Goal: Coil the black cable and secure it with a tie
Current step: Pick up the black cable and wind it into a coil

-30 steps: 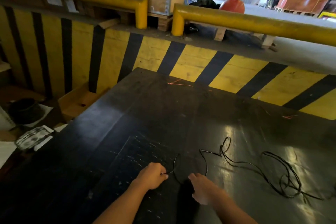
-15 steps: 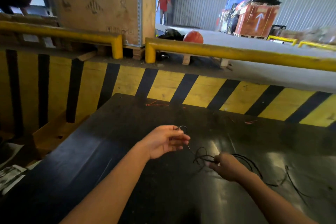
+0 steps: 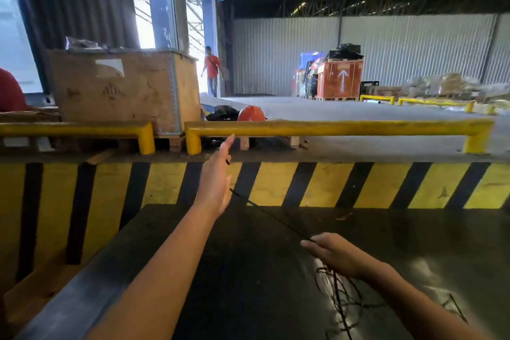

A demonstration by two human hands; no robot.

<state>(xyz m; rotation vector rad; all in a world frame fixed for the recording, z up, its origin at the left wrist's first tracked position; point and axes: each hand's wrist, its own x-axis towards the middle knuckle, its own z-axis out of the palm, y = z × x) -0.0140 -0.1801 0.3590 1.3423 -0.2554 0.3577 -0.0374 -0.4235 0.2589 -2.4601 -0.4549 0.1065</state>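
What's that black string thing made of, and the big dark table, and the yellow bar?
The black cable looks rubber- or plastic-coated: thin, matte, bending freely. The table looks like smooth dark rubber or coated board: glossy glare, scratches. The yellow rail seems painted metal pipe, scuffed.

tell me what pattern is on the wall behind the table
Diagonal yellow and black hazard stripes on the wall, clearest in the head view.

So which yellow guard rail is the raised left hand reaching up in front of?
The long right-hand rail: the left hand has its fingertips overlapping that rail's left end; the shorter rail sits further left.
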